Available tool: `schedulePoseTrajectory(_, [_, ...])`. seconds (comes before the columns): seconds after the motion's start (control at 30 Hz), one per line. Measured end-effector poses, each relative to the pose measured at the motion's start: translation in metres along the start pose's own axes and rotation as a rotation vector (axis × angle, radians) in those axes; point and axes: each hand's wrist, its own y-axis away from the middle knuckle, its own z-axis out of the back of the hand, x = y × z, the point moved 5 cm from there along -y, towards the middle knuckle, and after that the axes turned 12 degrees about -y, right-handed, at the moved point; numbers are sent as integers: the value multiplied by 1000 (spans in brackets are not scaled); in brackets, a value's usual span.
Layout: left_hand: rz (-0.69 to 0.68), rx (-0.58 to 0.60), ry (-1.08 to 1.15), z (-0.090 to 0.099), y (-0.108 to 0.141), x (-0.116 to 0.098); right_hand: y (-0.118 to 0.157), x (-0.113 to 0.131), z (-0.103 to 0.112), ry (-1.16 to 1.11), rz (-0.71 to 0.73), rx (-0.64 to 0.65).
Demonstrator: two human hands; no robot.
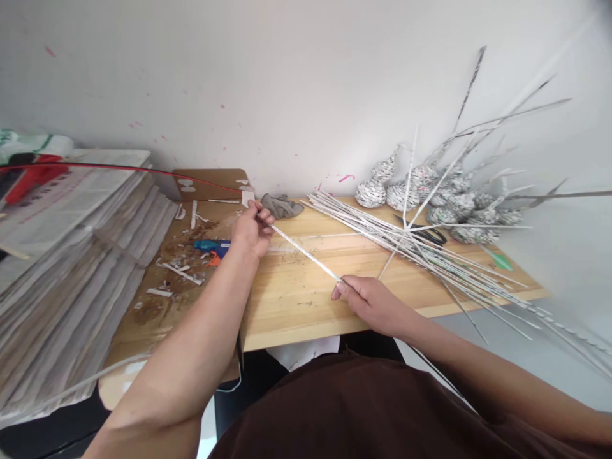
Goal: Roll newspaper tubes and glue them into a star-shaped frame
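Observation:
A thin white rolled paper stick (pixel 306 254) runs slantwise between my hands, above the wooden table. My left hand (pixel 254 228) is closed on its upper left end, fingers curled. My right hand (pixel 368 299) pinches it lower down, thumb and fingers pressed together. From the left edge of the view a long thin red and dark strip (pixel 157 171) reaches toward my left hand; whether it joins the stick is hidden. A small white paper piece (pixel 247 196) shows just above my left fingers. Behind that hand lies a crumpled grey cloth (pixel 282 206).
Newspaper stacks (pixel 109 255) fill the left. A blue glue gun (pixel 210 246) and paper scraps (pixel 182 273) lie beside my left forearm. Many paper sticks (pixel 363 224) spread across the right, some jutting upward, over dark-handled scissors (pixel 433 236). Woven paper gourds (pixel 370 193) stand along the wall.

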Motion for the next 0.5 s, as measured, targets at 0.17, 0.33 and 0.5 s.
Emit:
schedulePoseTrajectory(0.17, [7,11,16,0,-1,0,0,-10,-13,-593,-268,273])
schedulePoseTrajectory(0.33, [-3,-8,-6,2,-1,0,-4,2,2,-122,-72,55])
schedulePoseTrajectory(0.5, [-11,-28,-30,1,0,1,-6,13,0,322,152,-81])
